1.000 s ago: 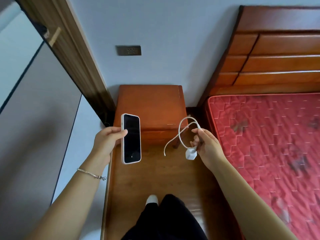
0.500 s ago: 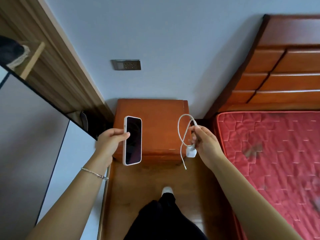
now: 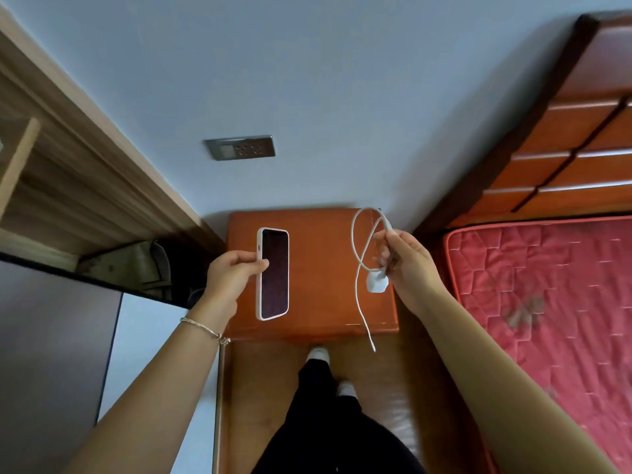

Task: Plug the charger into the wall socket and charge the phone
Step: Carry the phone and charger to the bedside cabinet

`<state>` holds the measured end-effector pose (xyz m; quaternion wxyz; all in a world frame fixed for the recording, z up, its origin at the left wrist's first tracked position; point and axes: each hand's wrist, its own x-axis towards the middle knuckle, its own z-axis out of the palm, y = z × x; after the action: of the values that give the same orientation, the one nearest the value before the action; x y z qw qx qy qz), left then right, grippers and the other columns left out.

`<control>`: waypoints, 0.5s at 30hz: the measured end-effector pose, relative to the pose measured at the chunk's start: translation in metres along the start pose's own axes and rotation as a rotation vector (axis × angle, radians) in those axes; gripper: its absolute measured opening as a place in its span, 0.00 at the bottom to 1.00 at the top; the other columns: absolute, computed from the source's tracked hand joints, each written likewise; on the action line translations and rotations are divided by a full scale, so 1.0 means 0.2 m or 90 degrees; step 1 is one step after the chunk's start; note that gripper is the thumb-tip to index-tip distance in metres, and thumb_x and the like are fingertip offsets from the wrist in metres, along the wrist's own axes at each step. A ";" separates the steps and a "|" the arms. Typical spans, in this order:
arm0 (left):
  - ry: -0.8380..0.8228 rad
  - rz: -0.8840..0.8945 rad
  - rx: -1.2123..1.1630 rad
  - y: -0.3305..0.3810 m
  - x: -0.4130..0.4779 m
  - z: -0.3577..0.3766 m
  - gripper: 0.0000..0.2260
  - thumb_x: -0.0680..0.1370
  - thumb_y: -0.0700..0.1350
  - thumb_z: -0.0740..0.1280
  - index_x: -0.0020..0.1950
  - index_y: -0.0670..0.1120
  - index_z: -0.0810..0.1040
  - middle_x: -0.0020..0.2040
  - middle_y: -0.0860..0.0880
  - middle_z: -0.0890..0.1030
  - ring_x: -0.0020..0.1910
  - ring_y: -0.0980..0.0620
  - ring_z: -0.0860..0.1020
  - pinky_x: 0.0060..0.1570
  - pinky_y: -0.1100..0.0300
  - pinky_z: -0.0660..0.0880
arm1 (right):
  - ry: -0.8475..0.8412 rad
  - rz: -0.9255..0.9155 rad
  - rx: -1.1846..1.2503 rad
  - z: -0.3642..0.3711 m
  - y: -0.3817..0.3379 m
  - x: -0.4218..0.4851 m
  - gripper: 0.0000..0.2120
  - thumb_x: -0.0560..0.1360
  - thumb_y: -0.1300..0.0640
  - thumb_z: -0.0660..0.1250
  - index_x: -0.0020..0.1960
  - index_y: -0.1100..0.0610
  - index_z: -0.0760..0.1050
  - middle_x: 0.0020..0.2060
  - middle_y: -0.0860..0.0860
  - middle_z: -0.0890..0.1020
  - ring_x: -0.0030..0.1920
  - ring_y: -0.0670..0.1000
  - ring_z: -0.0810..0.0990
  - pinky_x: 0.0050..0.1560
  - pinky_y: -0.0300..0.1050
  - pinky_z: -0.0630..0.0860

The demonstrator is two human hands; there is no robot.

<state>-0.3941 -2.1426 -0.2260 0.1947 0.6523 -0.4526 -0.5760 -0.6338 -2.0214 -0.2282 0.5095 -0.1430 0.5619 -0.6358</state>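
Observation:
My left hand (image 3: pixel 232 273) grips a phone (image 3: pixel 273 273) by its left edge, screen dark and facing up, white case around it. My right hand (image 3: pixel 408 265) holds a white charger (image 3: pixel 377 283) with its white cable (image 3: pixel 359 248) looped above the fingers and the free end dangling down past the nightstand's front edge. Both hang over a brown wooden nightstand (image 3: pixel 321 241). A grey wall socket (image 3: pixel 240 147) sits on the pale wall above the nightstand, well apart from both hands.
A bed with a red quilted mattress (image 3: pixel 547 302) and wooden headboard (image 3: pixel 561 142) stands on the right. A wooden wardrobe frame (image 3: pixel 68 155) with an open shelf is on the left. My dark trouser legs and white socks (image 3: pixel 318 354) stand on the wooden floor below.
I have stepped closer, so nightstand and socket sit lower and larger in view. Both hands now hover over the nightstand top, and the cable's free end hangs straighter down.

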 end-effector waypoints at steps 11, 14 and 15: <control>-0.012 -0.058 0.005 0.08 0.44 0.09 0.06 0.69 0.38 0.74 0.43 0.46 0.80 0.50 0.41 0.83 0.53 0.40 0.80 0.59 0.45 0.74 | 0.034 0.000 0.002 0.14 -0.10 0.39 0.12 0.80 0.58 0.58 0.43 0.57 0.79 0.24 0.47 0.74 0.27 0.46 0.72 0.38 0.42 0.69; -0.001 -0.066 -0.001 0.04 0.54 0.13 0.06 0.69 0.39 0.74 0.44 0.46 0.80 0.49 0.42 0.84 0.52 0.42 0.81 0.45 0.55 0.74 | 0.057 0.032 -0.003 0.12 -0.04 0.47 0.11 0.79 0.59 0.59 0.43 0.58 0.79 0.24 0.47 0.74 0.27 0.45 0.73 0.40 0.44 0.71; -0.001 -0.071 -0.006 0.02 0.57 0.15 0.06 0.70 0.39 0.73 0.44 0.45 0.80 0.49 0.42 0.84 0.51 0.42 0.81 0.42 0.57 0.72 | 0.063 0.045 -0.015 0.11 0.00 0.50 0.12 0.79 0.58 0.59 0.43 0.58 0.79 0.24 0.46 0.74 0.28 0.46 0.72 0.41 0.44 0.71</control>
<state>-0.4316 -2.2305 -0.2960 0.1650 0.6753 -0.4127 -0.5886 -0.6610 -2.1141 -0.2595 0.5016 -0.0971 0.5987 -0.6169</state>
